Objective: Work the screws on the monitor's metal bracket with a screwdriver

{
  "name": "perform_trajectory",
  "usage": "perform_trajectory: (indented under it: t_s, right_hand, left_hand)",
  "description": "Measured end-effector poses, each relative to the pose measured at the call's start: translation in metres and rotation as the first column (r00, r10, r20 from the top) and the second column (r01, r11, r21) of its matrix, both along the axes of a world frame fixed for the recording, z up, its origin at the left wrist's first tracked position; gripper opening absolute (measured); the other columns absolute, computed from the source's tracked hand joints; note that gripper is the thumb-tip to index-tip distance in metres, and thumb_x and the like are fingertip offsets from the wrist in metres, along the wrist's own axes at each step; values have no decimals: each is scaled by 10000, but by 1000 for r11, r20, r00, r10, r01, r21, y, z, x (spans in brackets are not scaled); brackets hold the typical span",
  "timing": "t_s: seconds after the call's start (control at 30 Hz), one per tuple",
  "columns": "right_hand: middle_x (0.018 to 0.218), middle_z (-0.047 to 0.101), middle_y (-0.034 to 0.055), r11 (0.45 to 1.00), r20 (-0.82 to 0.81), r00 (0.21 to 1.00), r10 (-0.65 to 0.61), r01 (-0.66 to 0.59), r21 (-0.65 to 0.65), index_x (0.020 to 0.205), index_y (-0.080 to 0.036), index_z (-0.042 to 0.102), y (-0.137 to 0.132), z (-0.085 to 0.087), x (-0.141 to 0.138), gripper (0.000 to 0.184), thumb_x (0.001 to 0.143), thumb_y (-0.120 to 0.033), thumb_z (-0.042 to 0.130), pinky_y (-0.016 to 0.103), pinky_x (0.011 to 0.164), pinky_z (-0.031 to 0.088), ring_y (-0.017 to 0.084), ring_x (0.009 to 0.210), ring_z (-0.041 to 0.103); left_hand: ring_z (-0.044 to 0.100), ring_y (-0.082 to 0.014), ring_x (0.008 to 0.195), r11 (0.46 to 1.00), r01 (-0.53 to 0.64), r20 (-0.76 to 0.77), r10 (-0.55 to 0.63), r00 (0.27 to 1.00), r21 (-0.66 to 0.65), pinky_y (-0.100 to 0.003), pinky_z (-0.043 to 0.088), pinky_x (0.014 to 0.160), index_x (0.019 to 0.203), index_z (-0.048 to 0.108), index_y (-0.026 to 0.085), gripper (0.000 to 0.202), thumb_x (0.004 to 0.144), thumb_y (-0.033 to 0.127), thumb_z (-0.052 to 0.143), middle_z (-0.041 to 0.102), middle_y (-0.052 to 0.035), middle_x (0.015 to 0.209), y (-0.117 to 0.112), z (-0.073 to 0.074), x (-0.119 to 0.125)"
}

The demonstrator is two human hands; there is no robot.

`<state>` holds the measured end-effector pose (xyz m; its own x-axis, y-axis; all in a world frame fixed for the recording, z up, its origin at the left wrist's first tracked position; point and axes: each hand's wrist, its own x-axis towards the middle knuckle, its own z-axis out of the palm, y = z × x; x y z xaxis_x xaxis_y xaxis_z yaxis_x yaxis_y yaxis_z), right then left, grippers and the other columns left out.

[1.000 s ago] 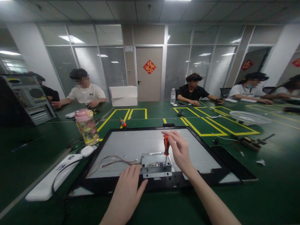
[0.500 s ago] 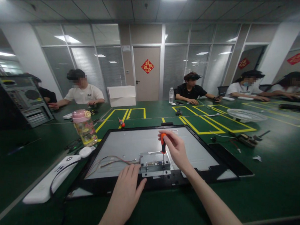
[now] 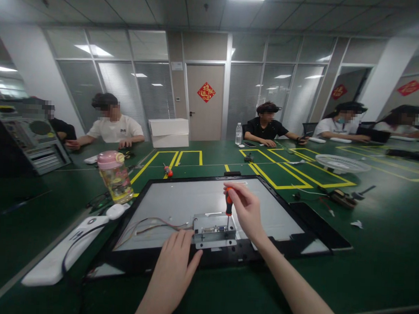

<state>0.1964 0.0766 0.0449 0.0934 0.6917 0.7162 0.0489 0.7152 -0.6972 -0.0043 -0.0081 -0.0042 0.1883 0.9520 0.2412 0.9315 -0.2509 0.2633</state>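
Orange-handled screwdriver (image 3: 229,200) is standing upright at frame centre on the metal box (image 3: 214,230), right hand (image 3: 248,210) pinching its handle; left hand (image 3: 174,272) is lying flat, holding nothing, on the monitor panel (image 3: 179,204). Green bench (image 3: 365,256) is filling a glass-walled office.

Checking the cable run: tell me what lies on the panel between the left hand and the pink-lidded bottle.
In the head view, thin wires run over the grey panel between the left hand and the bottle, with a white mouse beside the frame.

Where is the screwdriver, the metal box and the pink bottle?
screwdriver (image 3: 229,200), head view, on its orange handle.
metal box (image 3: 213,231), head view, on its front face.
pink bottle (image 3: 115,178), head view, on its clear body.
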Motion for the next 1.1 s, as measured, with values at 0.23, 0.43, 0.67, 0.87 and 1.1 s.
perform_trajectory:
  t_s: [0.23, 0.43, 0.67, 0.87, 1.1]
  right_hand:
    - [822, 618, 30, 999, -60, 998, 9, -11, -39, 831, -246, 719, -2, 1, -4, 143, 836, -388, 718, 350, 708, 525, 194, 770, 599]
    - [800, 671, 38, 973, -162, 971, 174, -195, -124, 939, -229, 692, 2, -1, -5, 261, 939, -458, 566, 337, 733, 552, 190, 784, 642]
    - [763, 611, 7, 971, -119, 980, 162, -180, -159, 892, -238, 698, -2, 3, -6, 238, 872, -471, 652, 251, 462, 475, 140, 589, 547]
    - [824, 706, 37, 974, -113, 976, 184, -197, -114, 1014, -225, 704, 2, 2, -3, 296, 956, -458, 531, 370, 792, 556, 194, 789, 680]
    - [925, 689, 48, 993, -63, 996, 66, -71, -89, 992, -250, 724, 4, -3, -4, 200, 876, -402, 664, 368, 810, 551, 208, 863, 661]
  left_hand:
    - [582, -292, 1169, 1000, 3, 17, -2, 1000, -28, -479, 460, 1006, 1291, 572, 164, 360, 990, 327, 459, 630, -136, 1250, -2, 2, 1]
    - [589, -291, 1180, 1000, -6, 10, 6, 1000, -1, -473, 468, 1006, 1294, 576, 175, 376, 983, 357, 467, 633, -131, 1268, -1, -1, 0]
    - [594, -299, 1163, 1000, -3, -23, 2, 1000, -10, -478, 471, 996, 1295, 578, 167, 374, 986, 338, 456, 638, -140, 1254, -1, -1, 0]
    - [583, -301, 1174, 1000, -4, -13, 4, 1000, -25, -496, 460, 1006, 1296, 573, 156, 378, 984, 338, 459, 632, -144, 1262, -2, 1, 1]
    - [594, -295, 1152, 1000, 12, -6, -12, 1000, 11, -482, 470, 988, 1271, 577, 165, 367, 980, 345, 443, 639, -144, 1242, 0, -2, 0]
